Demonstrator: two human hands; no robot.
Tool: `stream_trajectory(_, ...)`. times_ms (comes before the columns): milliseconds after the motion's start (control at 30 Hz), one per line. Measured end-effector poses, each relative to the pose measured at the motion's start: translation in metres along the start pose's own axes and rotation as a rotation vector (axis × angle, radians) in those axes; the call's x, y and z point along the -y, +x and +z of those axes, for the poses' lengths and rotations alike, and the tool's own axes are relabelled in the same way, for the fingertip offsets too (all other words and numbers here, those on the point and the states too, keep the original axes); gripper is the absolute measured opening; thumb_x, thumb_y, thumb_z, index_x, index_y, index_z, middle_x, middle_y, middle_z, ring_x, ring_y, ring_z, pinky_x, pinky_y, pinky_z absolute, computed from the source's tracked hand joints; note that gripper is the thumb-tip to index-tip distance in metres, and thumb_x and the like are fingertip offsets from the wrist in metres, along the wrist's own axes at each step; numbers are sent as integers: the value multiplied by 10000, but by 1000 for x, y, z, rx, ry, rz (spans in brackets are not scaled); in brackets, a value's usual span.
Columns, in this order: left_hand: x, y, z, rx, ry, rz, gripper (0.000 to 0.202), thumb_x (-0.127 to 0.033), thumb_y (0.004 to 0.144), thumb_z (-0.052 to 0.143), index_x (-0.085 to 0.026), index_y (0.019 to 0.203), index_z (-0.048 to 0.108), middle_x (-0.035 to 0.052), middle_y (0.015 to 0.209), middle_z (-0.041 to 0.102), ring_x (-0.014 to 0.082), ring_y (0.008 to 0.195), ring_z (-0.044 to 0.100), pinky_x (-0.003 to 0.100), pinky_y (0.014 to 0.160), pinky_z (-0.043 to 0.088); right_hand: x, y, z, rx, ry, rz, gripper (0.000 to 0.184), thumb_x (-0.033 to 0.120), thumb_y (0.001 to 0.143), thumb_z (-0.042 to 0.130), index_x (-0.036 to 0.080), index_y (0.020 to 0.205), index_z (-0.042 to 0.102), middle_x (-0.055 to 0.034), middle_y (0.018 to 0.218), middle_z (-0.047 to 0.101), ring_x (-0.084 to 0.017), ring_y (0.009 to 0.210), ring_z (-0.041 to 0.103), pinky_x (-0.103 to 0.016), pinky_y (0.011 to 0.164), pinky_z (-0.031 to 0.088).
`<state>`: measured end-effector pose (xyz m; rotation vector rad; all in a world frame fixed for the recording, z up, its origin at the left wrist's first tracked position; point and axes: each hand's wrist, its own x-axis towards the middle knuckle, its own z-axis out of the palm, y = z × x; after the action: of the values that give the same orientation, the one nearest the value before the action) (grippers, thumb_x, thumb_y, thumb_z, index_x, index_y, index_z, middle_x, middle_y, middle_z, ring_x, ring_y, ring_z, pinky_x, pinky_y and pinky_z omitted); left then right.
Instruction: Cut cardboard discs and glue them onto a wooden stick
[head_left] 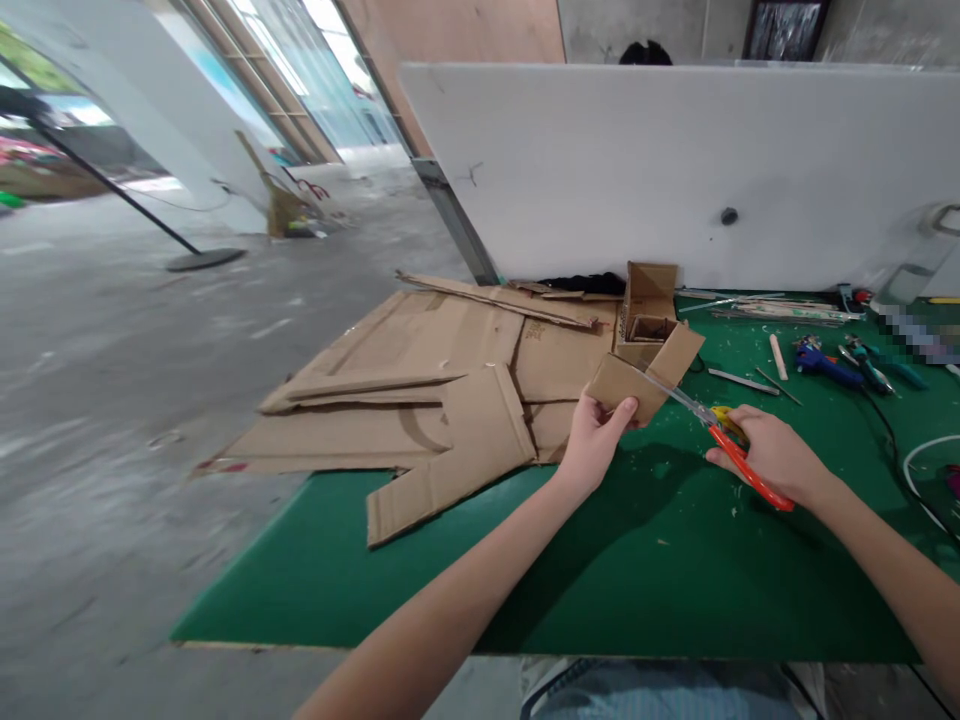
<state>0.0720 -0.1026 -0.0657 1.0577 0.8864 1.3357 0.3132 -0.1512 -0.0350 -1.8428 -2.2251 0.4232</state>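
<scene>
I have the right hand (772, 455) wrapped around the handles of 1 pair of scissors (706, 413), 1 handle orange and 1 yellow. My left hand (596, 440) grasps 1 cardboard piece (619, 388), thumb on top, held above the table (337, 570). The scissors' blades reach in between 2 flaps of that cardboard; I can't tell from here how deep they sit.

Just behind it I see 1 open cardboard box (652, 285), its back flap upright; inside is a smaller folded bit of cardboard (651, 329), and the bottom is hidden from me. At the far right stands 1 clear container (906, 284), too blurred for me to tell its contents.

Right of the scissors I count 1 pale wooden stick (778, 357), 1 blue-handled tool (832, 366) and 1 pair of teal-handled pliers (870, 368). Behind them lies a bundle of thin sticks (787, 308), too tangled to count.

To my left, cardboard sheets (465, 325) overlap, with 1 angled cutout (487, 415) on top. Farther off, 1 broom (283, 208) leans near a white pillar (142, 95).
</scene>
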Motion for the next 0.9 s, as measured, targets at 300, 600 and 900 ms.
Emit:
stream_trajectory(300,0,-2,-2,-15,64,44,461,-442,742,766,-202,1069,547,50,1013,684,162,817,665,286,688,572,1,-2,9,-48,-85,-40,502,681,862,497,195,828,616,-97,833,657,-244,724,632,-334,646,456)
stream_trajectory(600,3,1,-3,33,18,3,536,-465,736,765,-184,1110,505,83,1100,670,169,856,673,276,686,575,6,-6,3,-12,-14,-50,435,623,858,550,190,884,586,-104,917,667,-246,801,641,-318,663,436)
stream_trajectory(900,8,-9,4,15,-12,-52,549,-446,723,782,-171,1121,524,64,1048,666,163,842,658,274,672,566,18,-4,2,60,-17,89,514,712,842,498,202,852,554,-66,692,632,-217,583,581,-297,528,339)
